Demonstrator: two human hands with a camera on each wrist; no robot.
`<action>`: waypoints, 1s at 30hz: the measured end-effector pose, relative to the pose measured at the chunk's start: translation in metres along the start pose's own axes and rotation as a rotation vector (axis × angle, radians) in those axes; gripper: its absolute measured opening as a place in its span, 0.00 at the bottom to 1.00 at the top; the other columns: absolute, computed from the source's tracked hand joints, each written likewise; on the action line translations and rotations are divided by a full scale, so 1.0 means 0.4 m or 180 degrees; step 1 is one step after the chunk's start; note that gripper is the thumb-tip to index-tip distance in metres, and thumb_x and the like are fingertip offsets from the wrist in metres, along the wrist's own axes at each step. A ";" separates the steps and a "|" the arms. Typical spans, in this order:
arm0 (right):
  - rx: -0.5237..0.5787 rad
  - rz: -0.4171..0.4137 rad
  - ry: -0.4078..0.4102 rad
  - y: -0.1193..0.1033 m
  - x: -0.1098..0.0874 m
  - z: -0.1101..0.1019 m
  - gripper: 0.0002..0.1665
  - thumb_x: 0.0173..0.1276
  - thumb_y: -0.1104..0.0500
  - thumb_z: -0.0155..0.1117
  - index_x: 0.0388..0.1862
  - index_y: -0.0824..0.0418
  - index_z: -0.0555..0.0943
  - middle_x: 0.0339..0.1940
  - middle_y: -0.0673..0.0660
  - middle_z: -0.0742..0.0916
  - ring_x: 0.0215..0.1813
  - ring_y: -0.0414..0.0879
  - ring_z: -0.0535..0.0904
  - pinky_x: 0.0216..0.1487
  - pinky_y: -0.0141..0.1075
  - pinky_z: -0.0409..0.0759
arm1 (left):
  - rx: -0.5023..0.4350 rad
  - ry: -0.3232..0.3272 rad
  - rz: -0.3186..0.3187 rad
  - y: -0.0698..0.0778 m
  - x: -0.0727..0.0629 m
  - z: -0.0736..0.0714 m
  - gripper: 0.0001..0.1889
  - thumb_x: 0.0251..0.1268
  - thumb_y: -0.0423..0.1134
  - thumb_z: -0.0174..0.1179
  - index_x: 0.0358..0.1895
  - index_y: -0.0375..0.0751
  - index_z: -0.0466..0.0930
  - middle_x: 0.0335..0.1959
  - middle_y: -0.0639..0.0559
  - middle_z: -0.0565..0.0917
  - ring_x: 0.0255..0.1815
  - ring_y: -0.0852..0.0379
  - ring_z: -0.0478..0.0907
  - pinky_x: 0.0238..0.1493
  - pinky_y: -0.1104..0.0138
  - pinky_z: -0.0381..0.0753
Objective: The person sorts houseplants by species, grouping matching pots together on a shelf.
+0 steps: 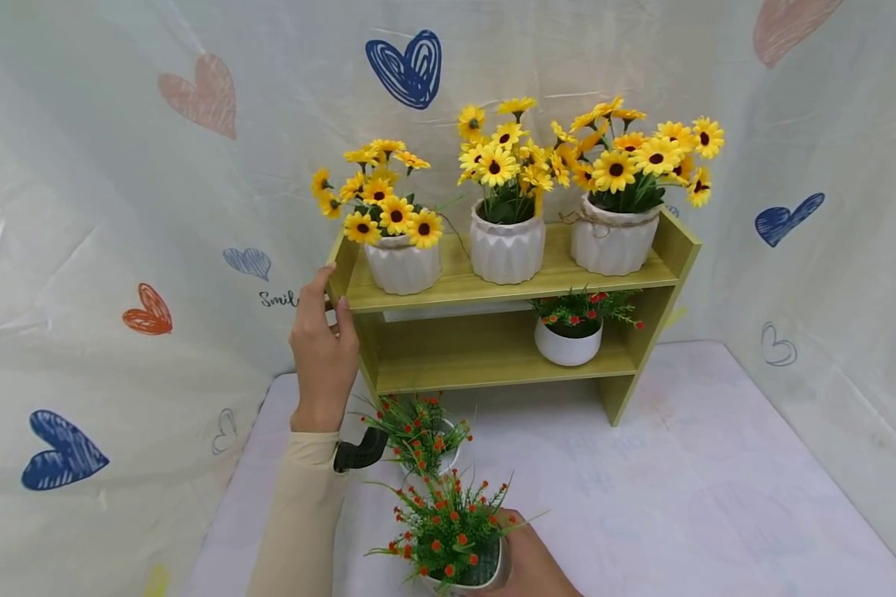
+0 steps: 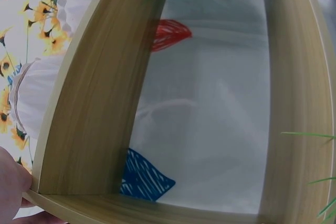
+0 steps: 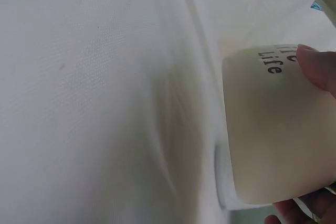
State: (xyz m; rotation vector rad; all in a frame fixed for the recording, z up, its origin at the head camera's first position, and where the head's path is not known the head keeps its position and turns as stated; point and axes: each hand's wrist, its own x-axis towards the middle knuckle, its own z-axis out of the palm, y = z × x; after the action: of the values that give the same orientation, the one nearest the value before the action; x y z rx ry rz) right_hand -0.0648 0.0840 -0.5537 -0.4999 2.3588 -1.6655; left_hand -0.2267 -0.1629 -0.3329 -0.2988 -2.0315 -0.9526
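Note:
My left hand (image 1: pixel 324 352) grips the upper left corner of a two-tier wooden shelf (image 1: pixel 455 352), thumb at the front edge and fingers over the side panel. In the left wrist view, part of that hand (image 2: pixel 11 184) shows at the board's corner (image 2: pixel 47 200). Low in the head view, my right hand (image 1: pixel 532 557) holds a potted plant (image 1: pixel 451 526) with green leaves and small red flowers. Its white pot (image 3: pixel 278 135), lettered "Life", sits between thumb and fingers in the right wrist view. A second red-flowered plant (image 1: pixel 418 427) stands beside my left forearm, in front of the shelf.
On the top board stand three white ribbed pots of yellow flowers: left (image 1: pixel 403 267), middle (image 1: pixel 508 253) and right (image 1: pixel 616 240). A red-flowered plant in a round white pot (image 1: pixel 567 344) occupies the lower board's right side. Behind hangs a heart-printed curtain (image 1: pixel 306 108); a pale cloth (image 1: pixel 717 497) covers the table.

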 end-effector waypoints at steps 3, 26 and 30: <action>0.0384 0.0084 0.0003 -0.009 -0.022 -0.018 0.49 0.57 0.50 0.87 0.76 0.50 0.73 0.69 0.53 0.81 0.70 0.49 0.78 0.68 0.39 0.77 | 0.0009 -0.0007 0.0010 0.000 0.002 0.001 0.22 0.83 0.30 0.54 0.75 0.37 0.72 0.59 0.32 0.81 0.41 0.38 0.81 0.41 0.48 0.91; -0.0708 0.0631 0.1495 -0.083 -0.077 -0.205 0.61 0.41 0.52 0.94 0.73 0.66 0.73 0.67 0.62 0.84 0.67 0.57 0.81 0.69 0.56 0.79 | 0.0024 -0.0010 0.0029 0.004 0.001 0.000 0.21 0.83 0.29 0.53 0.74 0.36 0.72 0.61 0.32 0.81 0.42 0.37 0.82 0.41 0.46 0.91; -0.0800 0.0174 0.1706 -0.108 -0.029 -0.236 0.59 0.44 0.52 0.93 0.74 0.63 0.73 0.68 0.60 0.84 0.67 0.55 0.80 0.68 0.57 0.79 | 0.0035 -0.0004 0.0044 0.005 0.001 -0.001 0.21 0.83 0.30 0.53 0.74 0.36 0.72 0.59 0.32 0.81 0.41 0.37 0.81 0.40 0.47 0.91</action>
State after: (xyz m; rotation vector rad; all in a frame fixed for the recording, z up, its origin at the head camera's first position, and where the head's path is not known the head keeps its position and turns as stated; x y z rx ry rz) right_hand -0.0814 0.1576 -0.4812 -0.0149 2.9482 -1.6422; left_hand -0.2258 -0.1618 -0.3313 -0.3073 -2.0327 -0.9328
